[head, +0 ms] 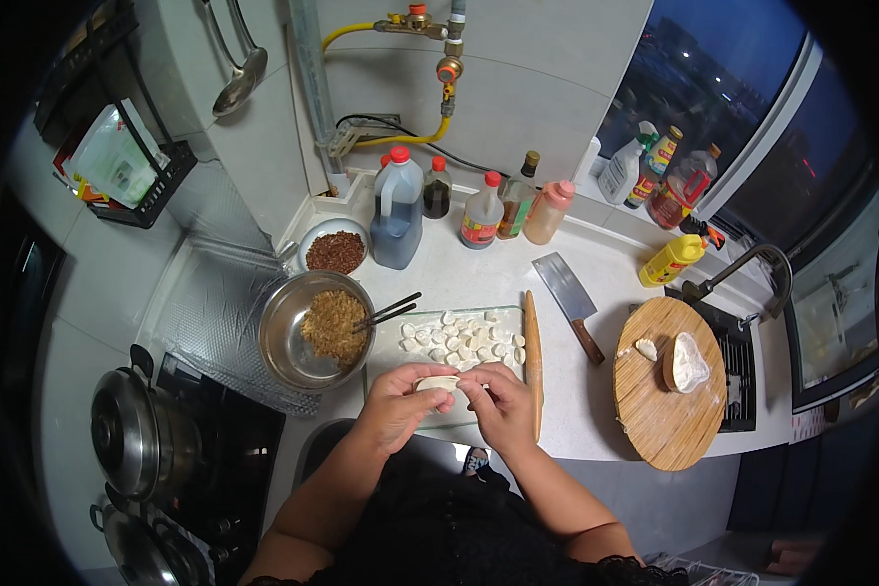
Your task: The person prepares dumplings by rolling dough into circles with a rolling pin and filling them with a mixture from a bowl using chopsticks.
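Observation:
Between my two hands, over the near edge of a glass board [392, 351], is a folded piece of white dough [438, 383]. My left hand [403, 403] holds its left part, and the fingers of my right hand [497, 403] pinch its right end. Small floured dough pieces [465, 340] lie spread on the board beyond my hands. A wooden rolling pin [532, 351] rests along the board's right side. To the left stands a steel bowl [275, 337] of brownish crumbly filling [335, 326], with dark chopsticks [388, 313] leaning in it.
A cleaver [568, 293] lies right of the rolling pin. A round bamboo board [666, 432] bears a flour bowl [688, 366] and one pleated dumpling [646, 349] beside the tap [740, 267]. Bottles [399, 212] and a bowl of reddish nuts [335, 251] stand behind. Pots [128, 432] occupy the left.

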A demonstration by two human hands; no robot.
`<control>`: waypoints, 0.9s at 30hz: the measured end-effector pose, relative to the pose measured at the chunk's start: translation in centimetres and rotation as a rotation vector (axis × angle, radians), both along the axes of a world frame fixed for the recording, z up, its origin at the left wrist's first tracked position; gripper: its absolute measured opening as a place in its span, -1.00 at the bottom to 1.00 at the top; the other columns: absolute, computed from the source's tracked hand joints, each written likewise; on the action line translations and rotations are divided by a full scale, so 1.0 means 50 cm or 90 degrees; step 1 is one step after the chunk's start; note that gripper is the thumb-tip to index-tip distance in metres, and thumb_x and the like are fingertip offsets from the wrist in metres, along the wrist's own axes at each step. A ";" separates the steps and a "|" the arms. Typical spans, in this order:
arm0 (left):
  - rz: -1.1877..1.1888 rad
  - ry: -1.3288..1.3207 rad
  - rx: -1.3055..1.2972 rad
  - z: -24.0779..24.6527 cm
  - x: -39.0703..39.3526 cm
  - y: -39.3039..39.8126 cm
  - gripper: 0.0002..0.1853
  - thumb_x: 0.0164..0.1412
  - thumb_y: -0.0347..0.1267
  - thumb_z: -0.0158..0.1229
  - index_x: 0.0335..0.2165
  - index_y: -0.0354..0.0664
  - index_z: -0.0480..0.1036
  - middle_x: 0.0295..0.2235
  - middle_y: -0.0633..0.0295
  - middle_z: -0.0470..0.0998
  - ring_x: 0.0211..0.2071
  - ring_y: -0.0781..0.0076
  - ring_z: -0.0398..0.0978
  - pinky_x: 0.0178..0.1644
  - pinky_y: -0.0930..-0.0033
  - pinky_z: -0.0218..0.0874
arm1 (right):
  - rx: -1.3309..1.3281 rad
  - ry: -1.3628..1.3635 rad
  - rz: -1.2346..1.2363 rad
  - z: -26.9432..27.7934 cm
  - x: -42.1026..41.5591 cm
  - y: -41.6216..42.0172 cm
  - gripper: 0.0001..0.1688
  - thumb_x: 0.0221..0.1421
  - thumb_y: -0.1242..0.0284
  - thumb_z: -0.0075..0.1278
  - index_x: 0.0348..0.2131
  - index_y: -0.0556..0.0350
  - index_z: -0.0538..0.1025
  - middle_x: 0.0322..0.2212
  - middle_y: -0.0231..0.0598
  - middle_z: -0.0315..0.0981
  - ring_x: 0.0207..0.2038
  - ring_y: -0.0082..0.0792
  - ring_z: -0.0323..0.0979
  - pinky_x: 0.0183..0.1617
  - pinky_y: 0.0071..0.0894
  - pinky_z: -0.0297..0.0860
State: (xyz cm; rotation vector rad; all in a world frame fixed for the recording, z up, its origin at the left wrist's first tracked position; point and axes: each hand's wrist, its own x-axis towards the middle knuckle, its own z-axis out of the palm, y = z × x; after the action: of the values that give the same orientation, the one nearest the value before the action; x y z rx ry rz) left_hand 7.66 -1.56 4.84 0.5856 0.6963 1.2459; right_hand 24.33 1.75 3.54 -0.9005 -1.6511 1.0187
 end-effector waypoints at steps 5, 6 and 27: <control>0.020 0.021 -0.001 -0.003 0.003 -0.003 -0.68 0.05 -0.63 0.10 -0.15 -0.43 0.39 -0.27 0.04 0.48 -0.32 0.41 0.43 -0.21 0.40 0.29 | -0.029 0.028 -0.022 0.021 -0.006 -0.006 -0.87 -0.01 0.57 0.09 -0.35 0.18 0.55 -0.41 -0.24 0.44 -0.39 -0.47 0.39 -0.37 -0.58 0.32; 0.021 0.056 0.002 -0.004 0.004 -0.004 -0.68 0.05 -0.64 0.10 -0.15 -0.42 0.39 -0.27 0.04 0.48 -0.33 0.41 0.43 -0.22 0.41 0.30 | -0.037 0.053 -0.034 0.029 -0.010 -0.008 -0.88 -0.03 0.56 0.11 -0.38 0.17 0.55 -0.44 -0.23 0.46 -0.38 -0.42 0.40 -0.34 -0.53 0.32; 0.038 0.472 0.203 -0.022 -0.008 0.001 -0.52 -0.03 -0.51 0.23 -0.13 -0.27 0.22 -0.25 0.09 0.50 -0.17 0.43 0.45 -0.09 0.40 0.26 | 0.035 -0.099 0.043 0.038 -0.002 0.000 -0.91 -0.06 0.59 0.12 -0.44 0.19 0.53 -0.46 -0.23 0.43 -0.38 -0.36 0.39 -0.30 -0.50 0.32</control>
State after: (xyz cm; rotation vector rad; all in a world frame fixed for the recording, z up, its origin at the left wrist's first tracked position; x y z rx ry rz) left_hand 7.24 -1.52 3.73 1.3341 1.1384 1.1954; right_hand 24.21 1.75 5.46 -0.9120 -1.8421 0.9646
